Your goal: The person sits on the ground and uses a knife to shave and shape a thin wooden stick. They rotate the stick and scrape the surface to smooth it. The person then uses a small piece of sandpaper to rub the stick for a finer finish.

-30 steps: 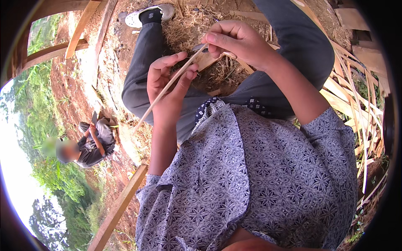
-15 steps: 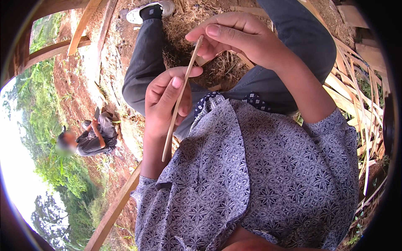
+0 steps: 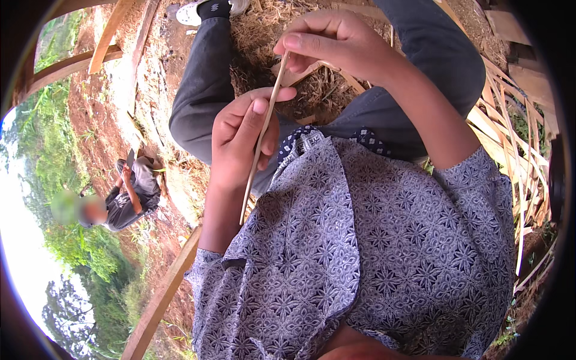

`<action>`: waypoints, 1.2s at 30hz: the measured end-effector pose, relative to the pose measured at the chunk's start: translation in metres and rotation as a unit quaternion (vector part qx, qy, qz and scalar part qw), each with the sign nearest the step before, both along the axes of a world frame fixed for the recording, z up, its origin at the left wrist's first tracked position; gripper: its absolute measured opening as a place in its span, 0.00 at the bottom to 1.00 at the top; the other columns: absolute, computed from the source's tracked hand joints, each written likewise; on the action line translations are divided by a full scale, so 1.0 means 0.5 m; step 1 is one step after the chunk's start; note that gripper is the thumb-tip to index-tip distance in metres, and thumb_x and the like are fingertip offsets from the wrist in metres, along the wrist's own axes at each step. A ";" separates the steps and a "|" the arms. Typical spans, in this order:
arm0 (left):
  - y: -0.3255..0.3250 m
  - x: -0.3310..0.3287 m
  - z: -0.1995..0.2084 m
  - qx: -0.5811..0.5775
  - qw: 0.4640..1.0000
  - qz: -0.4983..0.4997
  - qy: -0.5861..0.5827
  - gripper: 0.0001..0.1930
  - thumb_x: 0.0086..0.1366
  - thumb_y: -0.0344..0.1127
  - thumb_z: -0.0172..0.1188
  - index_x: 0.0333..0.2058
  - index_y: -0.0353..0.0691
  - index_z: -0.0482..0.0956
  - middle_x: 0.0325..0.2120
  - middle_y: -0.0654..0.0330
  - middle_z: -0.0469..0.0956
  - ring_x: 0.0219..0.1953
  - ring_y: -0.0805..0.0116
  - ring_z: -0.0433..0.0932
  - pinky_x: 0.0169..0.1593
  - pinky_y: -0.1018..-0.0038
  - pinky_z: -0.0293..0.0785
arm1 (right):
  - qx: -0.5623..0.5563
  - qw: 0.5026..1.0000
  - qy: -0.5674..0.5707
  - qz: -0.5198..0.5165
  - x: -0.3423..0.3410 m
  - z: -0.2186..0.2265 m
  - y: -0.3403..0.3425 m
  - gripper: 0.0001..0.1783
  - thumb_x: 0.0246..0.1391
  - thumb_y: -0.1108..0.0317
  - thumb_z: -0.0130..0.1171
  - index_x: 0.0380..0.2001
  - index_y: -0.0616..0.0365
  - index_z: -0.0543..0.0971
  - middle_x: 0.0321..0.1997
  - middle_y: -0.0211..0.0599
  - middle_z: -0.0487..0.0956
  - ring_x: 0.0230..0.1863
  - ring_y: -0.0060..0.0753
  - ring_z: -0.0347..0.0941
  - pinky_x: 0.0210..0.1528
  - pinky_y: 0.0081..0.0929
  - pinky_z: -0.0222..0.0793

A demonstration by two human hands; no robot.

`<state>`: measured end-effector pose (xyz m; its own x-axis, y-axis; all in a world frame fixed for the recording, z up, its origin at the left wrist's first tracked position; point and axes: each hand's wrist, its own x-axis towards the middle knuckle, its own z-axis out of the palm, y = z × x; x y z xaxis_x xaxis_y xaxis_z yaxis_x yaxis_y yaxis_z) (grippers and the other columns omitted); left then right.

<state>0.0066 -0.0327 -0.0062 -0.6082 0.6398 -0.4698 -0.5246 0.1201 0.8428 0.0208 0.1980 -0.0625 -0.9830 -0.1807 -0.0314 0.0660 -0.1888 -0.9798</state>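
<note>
A thin, pale stick of wood or bamboo (image 3: 258, 147) slants across the space above my lap. My left hand (image 3: 234, 135) is closed around its middle, the thumb lying along it and the index finger behind. At the stick's upper end my right hand (image 3: 339, 45) is pinched, thumb and fingertips meeting at the tip. The lower end reaches down past my left wrist, near my patterned shirt (image 3: 408, 240).
Wood shavings (image 3: 264, 42) litter the ground between my legs. Long split strips (image 3: 504, 138) are heaped at the right. A wooden beam (image 3: 159, 300) slants at the lower left. Farther left, another person (image 3: 135, 195) sits on the reddish slope.
My right thumb and fingers have come left and closed together at the stick's upper end. The stick has tipped slightly more upright, its lower end shifting right.
</note>
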 end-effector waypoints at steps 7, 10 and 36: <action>-0.033 -0.074 -0.291 -0.255 0.940 -0.146 0.171 0.16 0.73 0.39 0.46 0.45 0.37 0.80 0.17 0.63 0.73 0.19 0.76 0.72 0.26 0.75 0.68 | 0.433 0.887 -0.114 -0.111 -0.039 -0.386 0.031 0.17 0.57 0.53 0.61 0.40 0.54 0.82 0.34 0.32 0.83 0.34 0.26 0.79 0.38 0.29 0.75; -0.030 -0.083 -0.380 -0.305 0.913 -0.156 0.223 0.16 0.70 0.39 0.49 0.42 0.36 0.82 0.21 0.56 0.78 0.24 0.67 0.78 0.32 0.70 0.73 | 0.523 0.846 -0.092 -0.059 -0.003 -0.453 0.002 0.18 0.52 0.52 0.64 0.42 0.49 0.81 0.37 0.39 0.81 0.43 0.40 0.78 0.47 0.39 0.74; 0.021 -0.060 -0.550 -0.349 0.875 -0.204 0.266 0.21 0.68 0.45 0.47 0.36 0.32 0.81 0.36 0.37 0.80 0.43 0.39 0.79 0.50 0.53 0.73 | 0.470 0.876 -0.101 0.047 0.067 -0.415 -0.063 0.13 0.61 0.60 0.53 0.48 0.47 0.73 0.39 0.42 0.81 0.40 0.49 0.79 0.41 0.44 0.73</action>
<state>-0.0235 -0.0221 -0.2811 -0.6464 0.5255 -0.5532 0.1260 0.7886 0.6018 0.0542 0.1662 -0.2697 -0.9221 -0.0624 -0.3820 0.2280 0.7098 -0.6664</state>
